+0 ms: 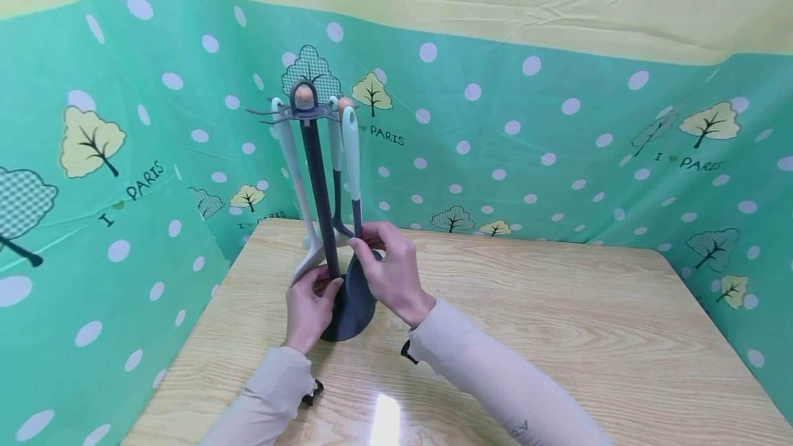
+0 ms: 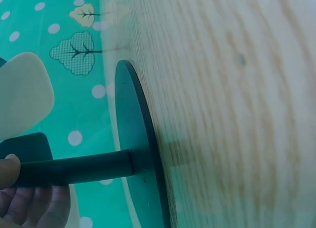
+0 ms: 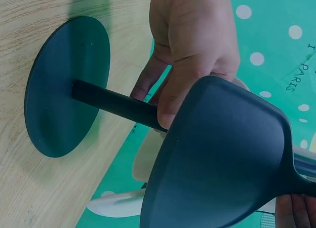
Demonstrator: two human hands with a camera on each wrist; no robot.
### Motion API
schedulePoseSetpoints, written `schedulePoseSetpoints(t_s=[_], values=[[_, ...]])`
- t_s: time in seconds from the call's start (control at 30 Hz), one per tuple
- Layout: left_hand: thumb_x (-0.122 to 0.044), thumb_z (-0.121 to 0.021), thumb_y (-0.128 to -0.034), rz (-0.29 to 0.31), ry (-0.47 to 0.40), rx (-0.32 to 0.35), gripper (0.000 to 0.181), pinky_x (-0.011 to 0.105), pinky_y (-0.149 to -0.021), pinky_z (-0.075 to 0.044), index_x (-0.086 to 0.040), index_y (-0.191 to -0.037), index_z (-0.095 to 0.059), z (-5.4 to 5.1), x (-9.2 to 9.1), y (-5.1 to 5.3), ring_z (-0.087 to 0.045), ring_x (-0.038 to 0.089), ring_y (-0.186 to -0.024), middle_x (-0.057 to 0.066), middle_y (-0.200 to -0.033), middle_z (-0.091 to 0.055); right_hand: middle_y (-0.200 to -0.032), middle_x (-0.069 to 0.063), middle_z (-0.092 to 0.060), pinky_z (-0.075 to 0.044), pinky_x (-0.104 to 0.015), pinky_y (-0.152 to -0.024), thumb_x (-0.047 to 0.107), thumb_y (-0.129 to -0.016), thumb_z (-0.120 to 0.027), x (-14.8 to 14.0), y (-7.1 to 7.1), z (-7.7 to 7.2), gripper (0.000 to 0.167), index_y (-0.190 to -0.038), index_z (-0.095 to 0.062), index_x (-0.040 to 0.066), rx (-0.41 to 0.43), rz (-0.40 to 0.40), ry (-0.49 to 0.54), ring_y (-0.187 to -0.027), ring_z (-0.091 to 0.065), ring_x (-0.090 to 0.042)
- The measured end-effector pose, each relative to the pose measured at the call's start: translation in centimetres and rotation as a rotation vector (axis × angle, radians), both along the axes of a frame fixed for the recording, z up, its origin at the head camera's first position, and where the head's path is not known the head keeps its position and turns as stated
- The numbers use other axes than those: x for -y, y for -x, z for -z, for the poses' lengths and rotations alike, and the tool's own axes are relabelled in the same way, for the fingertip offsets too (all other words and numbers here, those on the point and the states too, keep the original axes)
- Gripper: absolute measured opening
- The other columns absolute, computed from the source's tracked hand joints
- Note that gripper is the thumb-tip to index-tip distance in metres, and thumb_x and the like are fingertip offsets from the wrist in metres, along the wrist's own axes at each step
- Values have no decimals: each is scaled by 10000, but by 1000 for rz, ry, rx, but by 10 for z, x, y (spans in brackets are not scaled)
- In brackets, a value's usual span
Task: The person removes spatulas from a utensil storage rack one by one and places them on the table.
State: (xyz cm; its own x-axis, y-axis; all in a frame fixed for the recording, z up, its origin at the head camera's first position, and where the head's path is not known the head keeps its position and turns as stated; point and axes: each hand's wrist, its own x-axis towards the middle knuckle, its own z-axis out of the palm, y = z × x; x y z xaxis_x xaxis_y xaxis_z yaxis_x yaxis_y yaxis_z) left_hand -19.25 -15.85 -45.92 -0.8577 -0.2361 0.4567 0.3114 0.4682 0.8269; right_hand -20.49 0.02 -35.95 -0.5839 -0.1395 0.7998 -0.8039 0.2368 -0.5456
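L hand [image 1: 312,308] grips utensil-rack pole [image 1: 319,191] low; R hand [image 1: 390,270] pinches dark turner [image 1: 361,288] by neck, blade below grip. Other utensils [image 1: 292,157] hung alr.; can't tell if turner's hooked. Some hooks [image 1: 261,113] above L grip look bare.

The left wrist view cuts off the left hand [image 2: 37,206] at eight o'clock and the stand's base [image 2: 138,139] at six, while the right wrist view crops the dark spatula [image 3: 222,154] at four.

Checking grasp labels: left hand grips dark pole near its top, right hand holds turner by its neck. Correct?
No: the left hand grips the dark pole near its bottom, as the head view shows; the right hand holds the turner by its neck.
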Motion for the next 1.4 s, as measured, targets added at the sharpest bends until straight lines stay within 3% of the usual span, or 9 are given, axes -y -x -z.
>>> schedulePoseSetpoints(t_s=[0.27,0.57,0.97,1.27,1.4], values=[[-32,-743,-821,0,1,-22,167,373,-731,-569,-23,-982,-702,1,-1,0,-686,220,-792,103,-896,-699,-902,-77,-653,-550,-252,-717,41,-886,-670,-5,-3,-3,93,-977,-647,37,1,5,4,-789,-641,-162],[-9,-746,-809,-4,-30,-54,145,138,-662,-519,1,-946,-699,3,-1,1,-677,211,-724,113,-844,-696,-858,-164,-644,-563,-302,-690,-109,-813,-673,-13,-28,-25,146,-942,-628,-56,-7,6,14,-747,-646,-238],[-3,-748,-806,-2,-27,-35,159,124,-662,-510,-8,-957,-699,3,-1,1,-689,224,-736,105,-861,-698,-835,-158,-642,-563,-332,-660,-124,-805,-671,-32,-41,-19,141,-903,-628,-33,37,39,9,-720,-642,-258],[-24,-750,-812,-12,-13,-14,176,239,-700,-555,-14,-980,-700,2,0,0,-693,219,-774,99,-889,-703,-821,-162,-643,-572,-338,-665,-129,-810,-661,-46,-44,-9,139,-899,-625,-30,82,61,8,-725,-651,-258],[-25,-747,-815,-6,-27,-13,166,268,-699,-561,-20,-975,-702,1,-1,-1,-692,207,-764,96,-886,-703,-845,-97,-658,-569,-297,-691,-34,-857,-672,-59,-34,11,109,-936,-642,34,103,75,-1,-750,-657,-184]])
